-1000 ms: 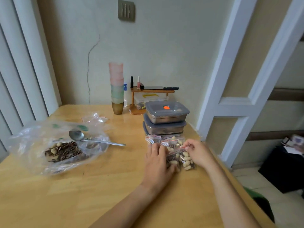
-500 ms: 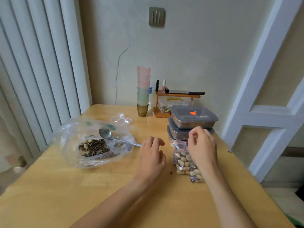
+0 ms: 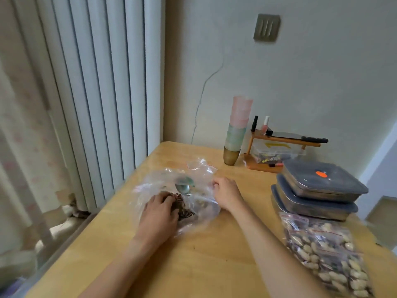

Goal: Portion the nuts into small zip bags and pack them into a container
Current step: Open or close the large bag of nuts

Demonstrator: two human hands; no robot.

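Note:
A large clear plastic bag [image 3: 199, 214] with dark seeds and a few pale nuts lies on the wooden table [image 3: 214, 265]. A metal spoon [image 3: 182, 187] rests inside it. My left hand [image 3: 159, 216] lies on the bag's left side, fingers curled over the seeds. At the bag's right rim my right hand [image 3: 226, 191] pinches the plastic. Filled small zip bags of pale nuts [image 3: 322, 252] lie in a pile at the right. Behind them stand three stacked steel containers with grey lids [image 3: 318, 190]. An empty small zip bag [image 3: 199, 164] lies behind the large bag.
A stack of pastel cups [image 3: 236, 130] stands by the wall, next to a small wooden rack [image 3: 279, 151] with bottles and a knife. White vertical slats [image 3: 96, 93] run along the table's left edge. A cat [image 3: 73, 209] sits below there.
Both hands left the nut bags at the right and moved left to the large bag. The view swung left with them.

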